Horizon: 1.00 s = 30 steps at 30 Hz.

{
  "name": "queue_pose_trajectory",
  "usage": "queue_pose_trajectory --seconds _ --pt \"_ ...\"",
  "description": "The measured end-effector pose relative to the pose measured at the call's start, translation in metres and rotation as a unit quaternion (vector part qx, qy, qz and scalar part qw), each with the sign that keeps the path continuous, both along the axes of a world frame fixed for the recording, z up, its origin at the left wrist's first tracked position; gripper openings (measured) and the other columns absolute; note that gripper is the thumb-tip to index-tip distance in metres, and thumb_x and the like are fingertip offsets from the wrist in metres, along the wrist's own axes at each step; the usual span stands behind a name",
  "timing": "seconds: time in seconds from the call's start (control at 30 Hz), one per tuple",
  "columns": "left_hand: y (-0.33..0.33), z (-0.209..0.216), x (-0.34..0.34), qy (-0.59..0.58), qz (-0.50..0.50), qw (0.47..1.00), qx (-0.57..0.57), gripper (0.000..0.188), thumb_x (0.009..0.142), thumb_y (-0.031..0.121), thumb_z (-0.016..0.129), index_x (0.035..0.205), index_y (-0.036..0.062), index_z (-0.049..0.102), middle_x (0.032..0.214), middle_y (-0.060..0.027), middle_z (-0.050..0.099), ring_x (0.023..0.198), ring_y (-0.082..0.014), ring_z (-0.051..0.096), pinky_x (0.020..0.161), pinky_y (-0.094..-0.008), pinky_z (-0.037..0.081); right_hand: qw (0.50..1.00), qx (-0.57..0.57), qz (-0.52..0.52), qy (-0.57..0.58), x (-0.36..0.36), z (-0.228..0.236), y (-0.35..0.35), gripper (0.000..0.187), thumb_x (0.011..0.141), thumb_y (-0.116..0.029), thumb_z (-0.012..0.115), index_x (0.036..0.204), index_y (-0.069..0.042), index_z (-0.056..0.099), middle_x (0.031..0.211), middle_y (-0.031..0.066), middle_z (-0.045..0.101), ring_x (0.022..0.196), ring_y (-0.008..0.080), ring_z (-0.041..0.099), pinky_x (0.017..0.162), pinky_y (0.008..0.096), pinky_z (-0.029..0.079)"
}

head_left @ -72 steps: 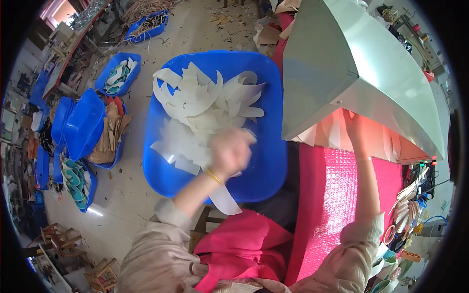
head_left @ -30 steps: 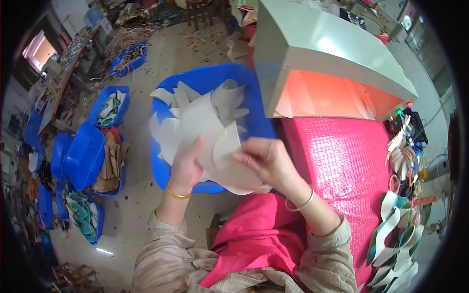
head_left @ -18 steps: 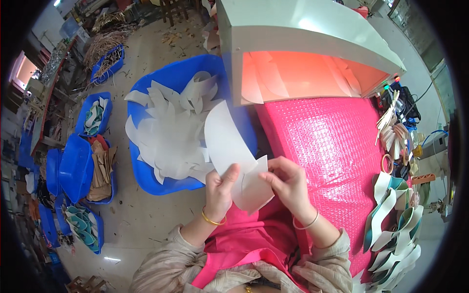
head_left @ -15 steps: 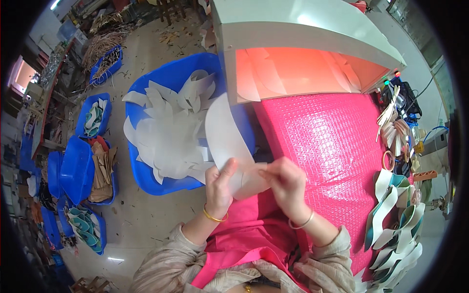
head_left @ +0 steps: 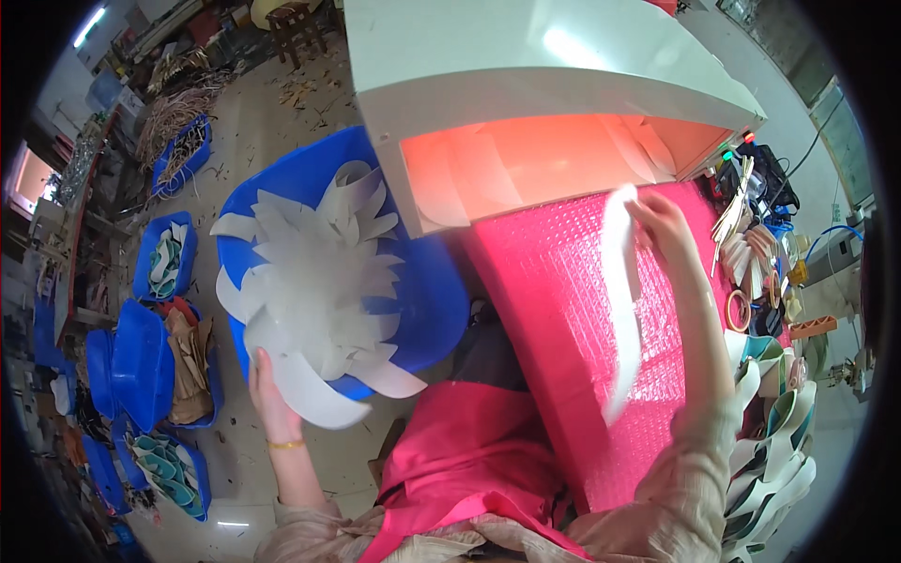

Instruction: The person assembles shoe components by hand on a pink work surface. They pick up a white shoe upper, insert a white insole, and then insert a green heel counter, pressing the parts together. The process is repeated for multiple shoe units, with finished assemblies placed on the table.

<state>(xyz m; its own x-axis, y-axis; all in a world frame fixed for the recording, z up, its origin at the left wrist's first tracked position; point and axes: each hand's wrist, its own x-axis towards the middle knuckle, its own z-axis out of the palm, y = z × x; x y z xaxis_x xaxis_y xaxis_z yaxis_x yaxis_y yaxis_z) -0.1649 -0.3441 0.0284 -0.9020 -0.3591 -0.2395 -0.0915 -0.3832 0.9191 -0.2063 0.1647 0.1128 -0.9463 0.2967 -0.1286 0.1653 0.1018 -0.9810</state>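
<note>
My right hand (head_left: pixel 664 225) pinches the upper end of a white curved strip (head_left: pixel 619 314), which hangs edge-on above a pink bubble-textured cover (head_left: pixel 563 272). At the near left edge of a large blue tub (head_left: pixel 436 300), my left hand (head_left: pixel 274 399) grips a white curved piece (head_left: pixel 305 389); its thumb shows and the other fingers are hidden under the piece. A loose pile of similar white pieces (head_left: pixel 314 281) fills much of the tub. Beyond the cover stands a pale box (head_left: pixel 554 75) glowing orange-red inside, with several curved pieces (head_left: pixel 488 178) in its opening.
Smaller blue tubs (head_left: pixel 145 352) stand on the floor at the left, one with brown paper (head_left: pixel 190 366) and others with green-and-white pieces (head_left: pixel 169 469). More wavy green-and-white pieces (head_left: pixel 779 450) lie along the right edge, near rolls of tape (head_left: pixel 739 310) and a black bag (head_left: pixel 774 183).
My hands have moved apart: the right went up and right over the pink cover with a strip, the left went left to the tub's pile. The view has shifted slightly.
</note>
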Motion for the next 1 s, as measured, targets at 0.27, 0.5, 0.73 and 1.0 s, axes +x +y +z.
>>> queue_pose_trajectory --seconds 0.27,0.5,0.73,1.0 --pt "0.055 0.002 0.024 -0.010 -0.146 0.989 0.036 0.041 0.086 0.013 0.047 0.124 -0.0003 0.038 0.107 -0.0127 0.054 0.089 -0.0213 0.057 0.074 -0.0346 0.049 0.984 0.123 0.047 0.118 -0.245 -0.083 0.029 0.017 0.086 -0.018 0.056 0.087 -0.001 0.059 0.068 -0.0009 0.054 0.055 0.0044 0.049 0.046 0.0205 0.040" --pt "0.078 0.016 0.022 -0.110 -0.220 0.969 -0.030 0.054 0.067 0.007 0.048 0.119 -0.0026 0.037 0.093 -0.0150 0.056 0.075 -0.0230 0.059 0.065 -0.0341 0.050 0.944 0.311 0.084 0.072 -0.281 -0.123 0.005 0.021 0.087 -0.022 0.054 0.088 -0.001 0.059 0.068 -0.0004 0.055 0.053 0.0041 0.047 0.045 0.0201 0.038" --pt "0.085 0.018 0.022 -0.078 -0.406 0.906 -0.087 0.044 0.077 0.005 0.052 0.118 -0.0046 0.039 0.103 -0.0140 0.056 0.091 -0.0191 0.057 0.082 -0.0320 0.044 0.916 0.385 0.083 0.074 -0.278 -0.122 -0.005 0.025 0.089 -0.026 0.052 0.089 -0.001 0.059 0.069 0.0001 0.055 0.052 0.0038 0.045 0.044 0.0198 0.036" --pt "0.131 0.031 0.012 0.032 -0.519 0.853 -0.042 0.051 0.084 0.005 0.051 0.130 -0.0034 0.031 0.124 -0.0109 0.043 0.116 -0.0169 0.040 0.098 -0.0297 0.029 0.960 0.220 0.126 0.117 -0.204 -0.059 -0.030 0.030 0.090 -0.030 0.050 0.090 -0.001 0.058 0.069 0.0006 0.056 0.050 0.0035 0.043 0.043 0.0193 0.034"
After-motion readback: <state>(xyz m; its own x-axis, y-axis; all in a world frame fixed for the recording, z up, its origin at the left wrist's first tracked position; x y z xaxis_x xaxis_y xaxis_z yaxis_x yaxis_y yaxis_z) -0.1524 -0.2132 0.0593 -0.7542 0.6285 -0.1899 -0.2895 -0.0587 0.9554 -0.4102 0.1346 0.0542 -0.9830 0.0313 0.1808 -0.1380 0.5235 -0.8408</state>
